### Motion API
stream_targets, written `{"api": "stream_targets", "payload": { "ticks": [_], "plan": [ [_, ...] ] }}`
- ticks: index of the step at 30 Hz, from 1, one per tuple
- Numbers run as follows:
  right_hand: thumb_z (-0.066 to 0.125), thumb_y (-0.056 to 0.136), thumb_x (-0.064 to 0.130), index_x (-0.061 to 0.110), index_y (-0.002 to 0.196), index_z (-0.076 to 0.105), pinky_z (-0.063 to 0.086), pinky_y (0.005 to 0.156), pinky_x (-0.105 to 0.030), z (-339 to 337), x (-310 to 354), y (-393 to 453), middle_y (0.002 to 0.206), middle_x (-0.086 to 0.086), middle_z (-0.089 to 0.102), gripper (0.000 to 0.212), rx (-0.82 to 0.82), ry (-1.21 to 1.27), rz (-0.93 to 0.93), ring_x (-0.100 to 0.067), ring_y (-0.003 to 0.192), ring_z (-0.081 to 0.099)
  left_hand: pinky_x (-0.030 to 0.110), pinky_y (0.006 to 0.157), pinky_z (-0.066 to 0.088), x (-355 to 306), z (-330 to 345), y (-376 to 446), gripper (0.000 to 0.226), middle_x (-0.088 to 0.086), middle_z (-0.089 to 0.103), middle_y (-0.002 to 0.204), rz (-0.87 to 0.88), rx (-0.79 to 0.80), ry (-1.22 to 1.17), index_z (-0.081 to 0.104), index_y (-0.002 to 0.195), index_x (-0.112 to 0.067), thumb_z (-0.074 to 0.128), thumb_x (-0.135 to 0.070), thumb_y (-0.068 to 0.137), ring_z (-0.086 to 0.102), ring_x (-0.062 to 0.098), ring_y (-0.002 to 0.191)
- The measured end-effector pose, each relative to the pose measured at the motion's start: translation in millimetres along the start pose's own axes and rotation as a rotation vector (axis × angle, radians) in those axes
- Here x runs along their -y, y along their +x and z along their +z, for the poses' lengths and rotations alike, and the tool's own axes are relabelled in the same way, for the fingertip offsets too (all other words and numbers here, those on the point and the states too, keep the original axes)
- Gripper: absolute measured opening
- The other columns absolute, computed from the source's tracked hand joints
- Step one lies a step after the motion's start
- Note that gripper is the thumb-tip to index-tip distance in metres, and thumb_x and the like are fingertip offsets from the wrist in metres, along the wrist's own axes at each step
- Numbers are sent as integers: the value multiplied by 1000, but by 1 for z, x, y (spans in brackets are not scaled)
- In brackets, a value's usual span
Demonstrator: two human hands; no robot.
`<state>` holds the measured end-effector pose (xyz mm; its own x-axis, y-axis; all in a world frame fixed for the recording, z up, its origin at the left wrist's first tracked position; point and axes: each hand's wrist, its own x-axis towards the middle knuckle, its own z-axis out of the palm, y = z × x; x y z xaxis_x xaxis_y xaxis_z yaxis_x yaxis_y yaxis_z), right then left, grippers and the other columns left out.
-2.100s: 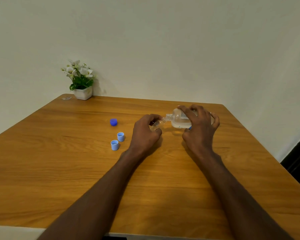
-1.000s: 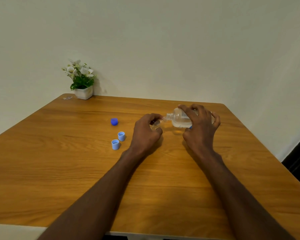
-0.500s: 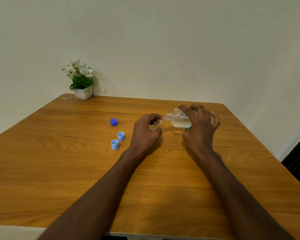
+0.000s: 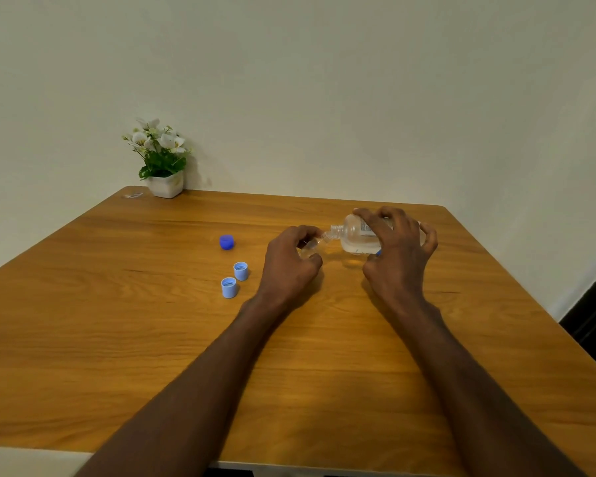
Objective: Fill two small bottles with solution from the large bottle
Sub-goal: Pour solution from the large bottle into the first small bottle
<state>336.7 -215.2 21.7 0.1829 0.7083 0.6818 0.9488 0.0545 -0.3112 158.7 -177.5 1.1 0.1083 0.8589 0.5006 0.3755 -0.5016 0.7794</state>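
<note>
Both forearms reach out over the table (image 4: 117, 339). The right hand (image 4: 398, 259) arches over the big bottle (image 4: 355, 237), fingers curled around it, tipping it sideways with its neck pointing left. The left hand (image 4: 289, 266) curls around a small bottle (image 4: 308, 247), mostly hidden, held at that neck above the table. Three caps (image 4: 234, 270) sit left of the hands.
</note>
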Motion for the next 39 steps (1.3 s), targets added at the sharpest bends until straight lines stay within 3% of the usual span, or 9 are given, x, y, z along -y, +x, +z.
{"api": "stream_targets", "payload": {
  "ticks": [8, 39],
  "plan": [
    [83, 66, -2, 40, 144, 55, 14, 120, -49, 0, 1, 1, 140, 4, 51, 93, -2, 2, 2, -20, 137, 44, -1, 83, 42, 0, -2, 1, 46, -13, 67, 113, 3, -6, 0, 70, 127, -18, 73, -4, 83, 59, -11, 100],
    [83, 67, 0, 40, 145, 54, 16, 120, -51, 0, 1, 1, 141, 3, 51, 92, 4, -4, 1, -22, 138, 43, 2, 83, 44, 2, -1, 0, 47, -13, 67, 115, 5, -1, -3, 69, 127, -19, 73, -5, 83, 60, -6, 103]
  ]
}}
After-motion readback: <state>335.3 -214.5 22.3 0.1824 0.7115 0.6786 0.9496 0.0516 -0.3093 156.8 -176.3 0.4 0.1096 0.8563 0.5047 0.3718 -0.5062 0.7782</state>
